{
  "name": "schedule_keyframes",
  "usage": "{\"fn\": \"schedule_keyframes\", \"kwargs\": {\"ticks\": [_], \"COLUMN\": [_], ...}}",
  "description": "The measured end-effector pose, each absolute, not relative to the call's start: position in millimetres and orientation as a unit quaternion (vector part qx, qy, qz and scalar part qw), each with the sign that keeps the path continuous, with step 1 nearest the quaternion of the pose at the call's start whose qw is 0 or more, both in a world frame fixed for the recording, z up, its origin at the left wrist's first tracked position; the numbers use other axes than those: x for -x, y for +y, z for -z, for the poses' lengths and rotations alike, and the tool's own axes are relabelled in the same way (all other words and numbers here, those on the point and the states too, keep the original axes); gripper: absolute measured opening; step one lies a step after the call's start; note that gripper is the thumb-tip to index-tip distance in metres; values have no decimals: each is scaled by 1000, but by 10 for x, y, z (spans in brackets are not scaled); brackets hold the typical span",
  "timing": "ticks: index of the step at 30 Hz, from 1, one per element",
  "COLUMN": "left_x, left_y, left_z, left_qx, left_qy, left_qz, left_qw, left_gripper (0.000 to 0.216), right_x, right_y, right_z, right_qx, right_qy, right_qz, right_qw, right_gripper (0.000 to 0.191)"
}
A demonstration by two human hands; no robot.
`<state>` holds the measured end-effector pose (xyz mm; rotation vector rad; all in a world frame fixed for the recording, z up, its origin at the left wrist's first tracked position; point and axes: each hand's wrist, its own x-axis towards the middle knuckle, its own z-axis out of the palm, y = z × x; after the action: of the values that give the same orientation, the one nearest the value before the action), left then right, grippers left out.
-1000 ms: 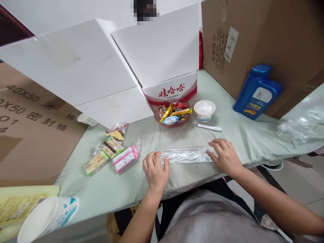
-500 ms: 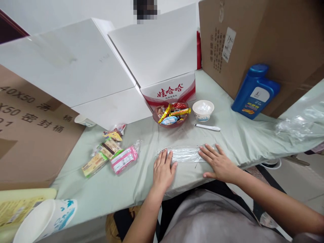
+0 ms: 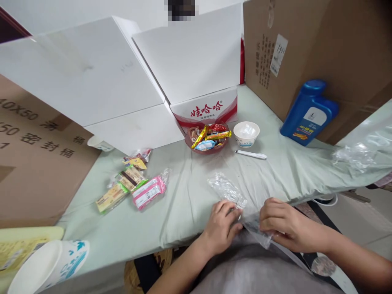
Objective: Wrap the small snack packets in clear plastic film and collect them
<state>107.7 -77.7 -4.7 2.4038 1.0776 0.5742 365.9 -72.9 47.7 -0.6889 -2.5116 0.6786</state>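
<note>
A crinkled, see-through plastic film stretches from the green-covered tabletop over its front edge toward my lap. My left hand is closed at its middle, fingers curled onto the plastic by the table edge. Farther right, my right hand pinches the other end, which hangs off the table in front of my shirt. Its fingertips are partly hidden behind the knuckles. Beyond the hands lie a white pen-like tool, a white paper bowl with clear plastic in it, and a dark red bowl of wrapped snacks.
Several wrapped snacks lie on the left. White cartons stand behind, with brown cardboard boxes at both sides. A blue bottle leans right, near loose clear plastic. A large paper cup tilts at front left.
Both hands went from lying flat on the plastic strip to gripping it. They drew it toward me, and its right end now hangs past the table's front edge.
</note>
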Motion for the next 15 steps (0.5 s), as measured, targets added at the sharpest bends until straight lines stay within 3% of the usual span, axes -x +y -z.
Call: {"fn": "schedule_keyframes", "kwargs": {"ticks": [5,8,11,13,15], "left_x": [-893,-850,-863,-874,-875], "left_y": [-762,-765,-763,-749,-731], "left_z": [178,274,324,318,291], "left_qx": [-841,-785,-754,-750,-755], "left_qy": [360,413,436,438,436], "left_qz": [-234,-268,-280,-283,-278], "left_qw": [329,376,404,407,403], "left_gripper": [46,69,87,88,76], "right_x": [-3419,-3199,-2949,-2812,-2717], "right_y": [-279,155,515,646,688], "right_z": [-686,-529,-285,-137,-18], "right_qx": [239,305,373,392,397], "right_qy": [-884,-864,-866,-873,-881], "right_qz": [-349,-337,-284,-250,-218], "right_qw": [200,216,174,148,137], "right_gripper": [22,21,19,17,16]}}
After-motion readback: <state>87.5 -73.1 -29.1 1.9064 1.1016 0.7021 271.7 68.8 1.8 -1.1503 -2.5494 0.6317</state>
